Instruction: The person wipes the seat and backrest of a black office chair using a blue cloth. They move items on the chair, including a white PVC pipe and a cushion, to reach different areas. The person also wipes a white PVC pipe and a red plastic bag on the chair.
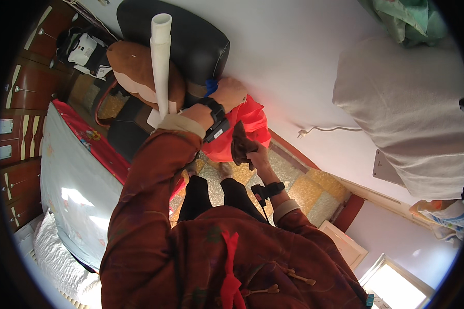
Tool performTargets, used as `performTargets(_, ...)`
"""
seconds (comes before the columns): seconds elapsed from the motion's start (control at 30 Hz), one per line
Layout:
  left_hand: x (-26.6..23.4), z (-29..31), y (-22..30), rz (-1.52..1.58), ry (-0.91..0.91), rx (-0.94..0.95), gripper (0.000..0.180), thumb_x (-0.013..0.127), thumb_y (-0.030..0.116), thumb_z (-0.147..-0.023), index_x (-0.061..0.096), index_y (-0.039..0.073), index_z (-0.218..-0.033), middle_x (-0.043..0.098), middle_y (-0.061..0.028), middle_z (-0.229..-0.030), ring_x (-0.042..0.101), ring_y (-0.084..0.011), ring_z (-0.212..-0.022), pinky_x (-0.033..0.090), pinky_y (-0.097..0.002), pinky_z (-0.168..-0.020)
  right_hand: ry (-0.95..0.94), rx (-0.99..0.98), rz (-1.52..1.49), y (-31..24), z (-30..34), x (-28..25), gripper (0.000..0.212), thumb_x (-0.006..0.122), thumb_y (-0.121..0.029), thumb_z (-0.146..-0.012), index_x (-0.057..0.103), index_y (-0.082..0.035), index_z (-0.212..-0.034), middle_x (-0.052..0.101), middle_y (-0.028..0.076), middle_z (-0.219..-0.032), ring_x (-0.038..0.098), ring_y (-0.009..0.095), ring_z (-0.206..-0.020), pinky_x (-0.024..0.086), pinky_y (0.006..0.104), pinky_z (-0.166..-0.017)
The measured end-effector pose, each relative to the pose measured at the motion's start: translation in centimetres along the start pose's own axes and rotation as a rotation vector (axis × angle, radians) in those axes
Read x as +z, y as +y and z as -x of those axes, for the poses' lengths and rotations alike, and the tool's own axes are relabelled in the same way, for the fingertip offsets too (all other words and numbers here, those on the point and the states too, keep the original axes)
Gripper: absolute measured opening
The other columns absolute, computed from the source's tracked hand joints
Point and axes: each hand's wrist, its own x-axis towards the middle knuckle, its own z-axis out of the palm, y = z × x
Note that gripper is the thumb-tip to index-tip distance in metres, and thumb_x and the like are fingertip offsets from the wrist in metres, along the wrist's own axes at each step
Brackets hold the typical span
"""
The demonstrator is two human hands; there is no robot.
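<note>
My left hand [230, 93] is stretched forward at the top of a red cloth-like bag [253, 122], which hangs from its grip. Its fingers are mostly hidden behind the back of the hand. A bit of blue material [211, 87] shows beside that wrist. Lower and to the right, my right hand [260, 157] is closed around a crumpled dark brown cloth [239, 145]. The cloth is held up just in front of the bag, and its exact kind is unclear. Both wrists wear black bands.
A white tube [161, 67] stands by my left forearm, before a black chair [203, 49] with a brown cushion [131, 64]. A draped bed or table [72, 154] lies left. On the right are a grey cloth cover [397, 113] and a plug with cord [314, 130].
</note>
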Motion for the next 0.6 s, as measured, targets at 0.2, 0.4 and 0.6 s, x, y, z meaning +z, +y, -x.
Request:
performTargets(0.2, -0.5, 3.9, -1.3, 0.365, 0.316, -0.016, 0.025, 0.069, 0.021, -0.085, 0.069, 0.017, -0.11, 0.071, -0.0085, -0.098, 0.067, -0.0327, -0.09, 0.055, -0.0422, -0.076, 0.083, -0.016, -0.049, -0.7, -0.4, 1.1, 0.036, 0.056, 0.005, -0.073, 0.062, -0.002, -0.108, 0.06, 0.009, -0.078, 0.057, 0.019, -0.05, 0.041, 0.0328, -0.039)
performTargets(0.4, 5.8, 7.8, 0.6, 0.614, 0.72, -0.49, 0.056, 0.078, 0.025, -0.084, 0.056, 0.008, -0.133, 0.059, -0.0177, -0.117, 0.059, -0.0395, -0.109, 0.051, -0.0435, -0.092, 0.289, -0.291, -0.121, -5.2, -1.0, 4.3, 0.029, 0.059, 0.001, -0.08, 0.06, -0.001, -0.109, 0.06, 0.009, -0.079, 0.059, 0.019, -0.059, 0.046, 0.0322, -0.048)
performTargets(0.6, 11.3, 11.6, 1.8, 0.563, 0.601, -0.477, 0.074, 0.082, 0.006, -0.072, 0.048, 0.003, -0.139, 0.042, -0.0198, -0.14, 0.045, -0.0438, -0.127, 0.041, -0.0495, -0.107, 0.31, -0.473, -0.272, -8.5, -3.6, 6.3, 0.036, 0.071, -0.019, -0.09, 0.057, 0.003, -0.115, 0.065, 0.011, -0.1, 0.063, 0.022, -0.097, 0.048, 0.0327, -0.089)
